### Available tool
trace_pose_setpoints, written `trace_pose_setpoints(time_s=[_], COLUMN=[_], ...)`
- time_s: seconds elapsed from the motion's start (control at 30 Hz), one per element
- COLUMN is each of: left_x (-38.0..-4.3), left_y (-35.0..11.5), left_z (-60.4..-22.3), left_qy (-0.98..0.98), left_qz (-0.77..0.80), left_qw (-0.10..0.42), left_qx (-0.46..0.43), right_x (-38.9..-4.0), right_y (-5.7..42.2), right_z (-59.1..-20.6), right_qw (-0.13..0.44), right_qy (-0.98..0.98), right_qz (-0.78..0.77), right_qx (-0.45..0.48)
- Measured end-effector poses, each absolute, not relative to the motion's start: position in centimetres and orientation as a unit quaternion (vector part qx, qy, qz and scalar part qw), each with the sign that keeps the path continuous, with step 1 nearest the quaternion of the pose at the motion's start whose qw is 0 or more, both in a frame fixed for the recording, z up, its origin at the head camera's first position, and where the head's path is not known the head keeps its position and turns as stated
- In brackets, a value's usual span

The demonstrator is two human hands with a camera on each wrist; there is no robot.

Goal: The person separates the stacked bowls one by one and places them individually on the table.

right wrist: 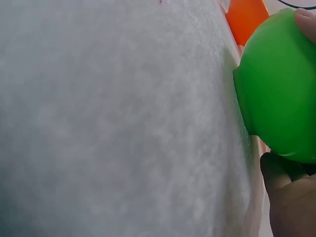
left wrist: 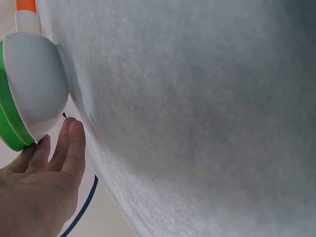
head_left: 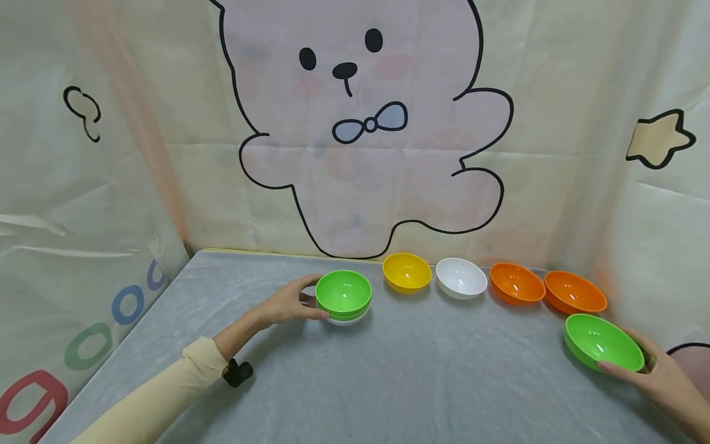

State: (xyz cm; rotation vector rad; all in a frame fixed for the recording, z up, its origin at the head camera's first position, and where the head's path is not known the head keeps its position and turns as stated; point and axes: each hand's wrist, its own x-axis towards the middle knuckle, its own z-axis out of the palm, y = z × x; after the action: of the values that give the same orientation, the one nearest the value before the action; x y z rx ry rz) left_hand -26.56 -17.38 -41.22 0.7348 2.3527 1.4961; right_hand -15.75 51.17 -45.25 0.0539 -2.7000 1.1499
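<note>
Left of the table's middle, a stack has green bowls (head_left: 344,292) on top of a white bowl (left wrist: 37,79). My left hand (head_left: 287,303) grips the stack from its left side, thumb in front near the rim and fingers behind. In the left wrist view the fingertips touch the green rim, and the white base appears to meet the cloth. At the far right, my right hand (head_left: 657,373) holds another green bowl (head_left: 601,341) by its right side. Its thumb lies along the front; the right wrist view shows this bowl (right wrist: 279,89) upright, close to or on the cloth.
Along the back edge stand a yellow bowl (head_left: 407,273), a white bowl (head_left: 461,279) and two orange bowls, one left (head_left: 517,284) and one right (head_left: 574,292). Grey cloth (head_left: 388,382) covers the table. A curtain printed with a bear (head_left: 355,172) hangs behind.
</note>
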Motion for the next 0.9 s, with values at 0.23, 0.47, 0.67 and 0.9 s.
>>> trace_pose_setpoints(time_s=[0.23,0.47,0.67,0.9], left_x=[-26.6,-26.6,-26.6,-26.6], left_y=[-17.5,-17.4,-17.4,-17.4], left_z=[-41.2,-41.2,-41.3,-41.3], left_qy=[0.813,0.812,0.81,0.81], left_qz=[0.512,0.515,0.517,0.515], left_qw=[0.128,0.134,0.133,0.13], left_qx=[0.245,0.238,0.244,0.249], right_x=[-15.7,-15.9,-16.2,-16.1], right_y=[51.0,51.0,50.9,51.1], right_z=[-45.1,-44.4,-44.1,-43.8], right_qw=[0.1,0.073,0.086,0.124], right_qy=[-0.919,-0.919,-0.911,-0.889], right_qz=[0.382,0.387,0.402,0.441], right_qx=[0.015,0.02,-0.005,-0.016])
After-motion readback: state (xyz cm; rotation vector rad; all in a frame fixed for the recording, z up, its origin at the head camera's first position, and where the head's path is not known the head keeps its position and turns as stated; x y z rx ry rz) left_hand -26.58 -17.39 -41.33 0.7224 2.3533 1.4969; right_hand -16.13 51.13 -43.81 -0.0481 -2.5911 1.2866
